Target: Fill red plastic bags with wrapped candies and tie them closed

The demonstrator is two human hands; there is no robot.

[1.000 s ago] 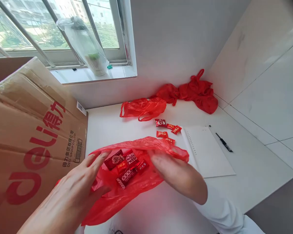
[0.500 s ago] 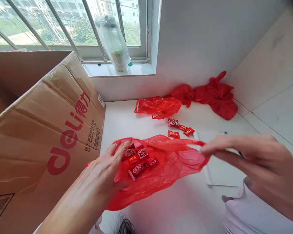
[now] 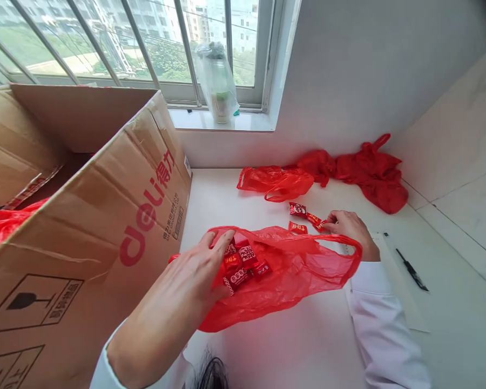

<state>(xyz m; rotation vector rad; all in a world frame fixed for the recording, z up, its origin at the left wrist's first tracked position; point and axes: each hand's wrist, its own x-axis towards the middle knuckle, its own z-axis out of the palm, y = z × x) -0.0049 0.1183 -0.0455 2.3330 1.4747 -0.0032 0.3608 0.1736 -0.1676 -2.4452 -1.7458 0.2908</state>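
A thin red plastic bag [image 3: 295, 275] lies spread on the white table with its mouth open. Several red wrapped candies [image 3: 248, 256] rest inside its left part. My left hand [image 3: 194, 275] holds the bag's left rim, fingers over the edge and thumb low inside the mouth. Beyond the bag's right handle, my right hand [image 3: 350, 229] has its fingertips closed on a small red candy [image 3: 321, 226]; the contact is partly hidden. Beside it lie a darker red candy [image 3: 297, 209] and another small red candy [image 3: 298, 227].
A large open cardboard box [image 3: 146, 216] stands at left, with red plastic [image 3: 8, 224] inside. Along the wall lie a flat red bag [image 3: 275, 181] and a knotted red bag [image 3: 372, 173]. A pen [image 3: 413, 270] is at right. A bagged bottle [image 3: 221, 92] stands on the windowsill.
My right hand has let go of the bag's right handle and moved left and away from me to the loose candies. My left hand stays at the bag's rim. The view has shifted.
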